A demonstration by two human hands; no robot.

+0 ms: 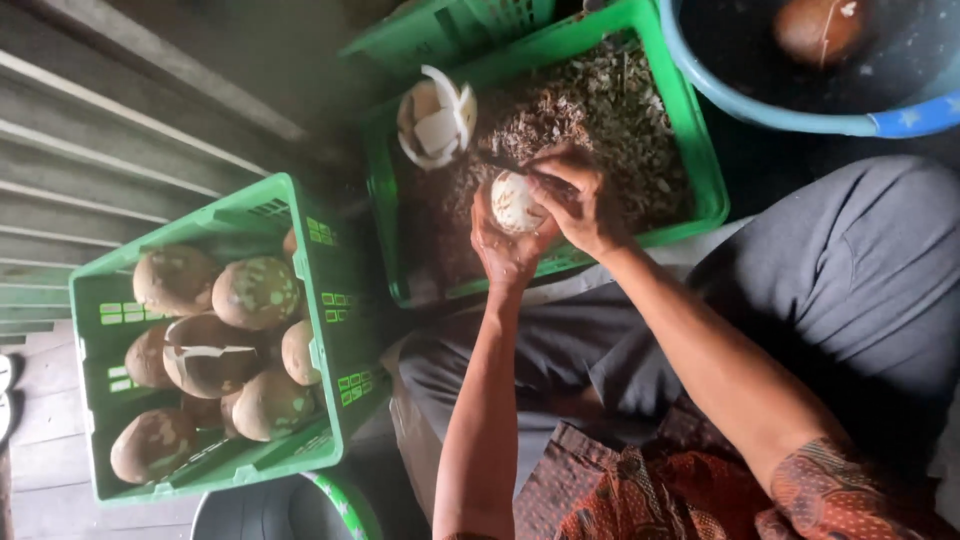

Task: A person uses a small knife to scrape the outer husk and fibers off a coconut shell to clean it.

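A pale, peeled coconut [515, 203] is cupped from below in my left hand [500, 255]. My right hand [588, 205] closes over its right side and grips a thin dark blade [503, 164] that lies against the top of the coconut. Both hands hover over a green plastic crate [706, 170] filled with brown and white shavings. White coconut shell pieces [436, 125] lie in the crate's upper left corner.
At the left, a second green crate [88, 300] holds several brown, partly scraped coconuts [255, 292]. A blue tub [800, 118] at the top right contains a brown coconut [820, 28]. Another green crate [450, 30] sits at the top. A dark bucket [285, 510] stands at the bottom.
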